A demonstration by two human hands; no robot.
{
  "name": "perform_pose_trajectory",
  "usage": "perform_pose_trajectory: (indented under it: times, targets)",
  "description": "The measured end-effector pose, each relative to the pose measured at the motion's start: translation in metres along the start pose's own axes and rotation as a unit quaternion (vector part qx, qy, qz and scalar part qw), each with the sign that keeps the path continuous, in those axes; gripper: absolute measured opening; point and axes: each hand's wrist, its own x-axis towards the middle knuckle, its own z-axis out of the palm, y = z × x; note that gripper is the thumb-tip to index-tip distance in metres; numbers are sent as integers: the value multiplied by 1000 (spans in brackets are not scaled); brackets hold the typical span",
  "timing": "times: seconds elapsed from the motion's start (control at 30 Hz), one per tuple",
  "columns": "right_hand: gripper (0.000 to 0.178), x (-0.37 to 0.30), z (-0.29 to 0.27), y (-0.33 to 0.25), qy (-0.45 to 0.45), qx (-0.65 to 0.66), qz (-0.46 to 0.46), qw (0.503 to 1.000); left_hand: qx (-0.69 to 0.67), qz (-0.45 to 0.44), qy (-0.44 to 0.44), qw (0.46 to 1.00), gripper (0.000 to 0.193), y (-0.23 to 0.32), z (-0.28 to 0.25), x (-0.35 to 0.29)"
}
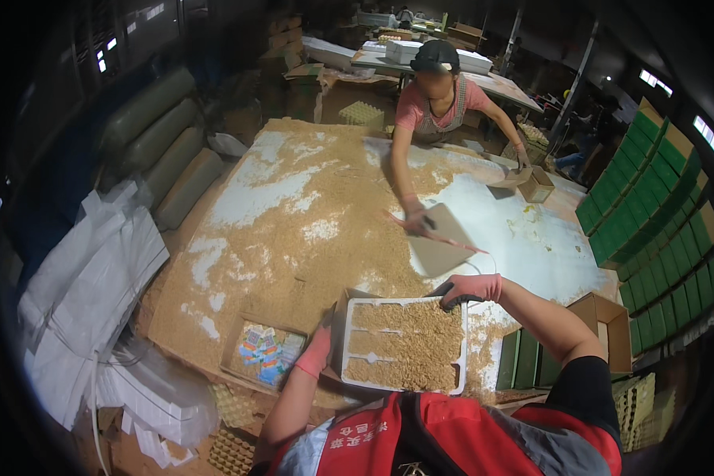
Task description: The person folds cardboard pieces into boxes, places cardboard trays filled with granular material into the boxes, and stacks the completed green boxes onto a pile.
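While both hands [316,351] [470,288] hold white tray [404,301]; chaff-filled compartments

A large white table [531,238] is mostly covered with a spread of tan, grain-like husk [325,206]. Lying on it are a white tray [403,346] filled with the same husk, a flat cardboard sheet [440,238], a small open cardboard box [535,184] and a shallow box of colourful packets [262,349].
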Motion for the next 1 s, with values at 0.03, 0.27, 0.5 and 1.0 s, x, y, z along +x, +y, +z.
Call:
perform_pose_trajectory:
  times: [0.03, 0.27, 0.5, 1.0]
  targets:
    - [25, 11, -1, -11, 3, 22, -52, 998, -2, -1, 8, 1000, 51, -1, 0, -9]
    - [35, 98, 35, -31, 20, 54, 234, 971, 166, 193, 146, 956, 43, -27, -60, -10]
    - [40, 76, 110, -76, 223, -429, 208, 851, 531, 143, 264, 792, 46, -5, -16, -29]
    - [30, 22, 69, -138, 124, -402, 153, 894, 633, 79, 217, 739, 52, -4, 6, 29]
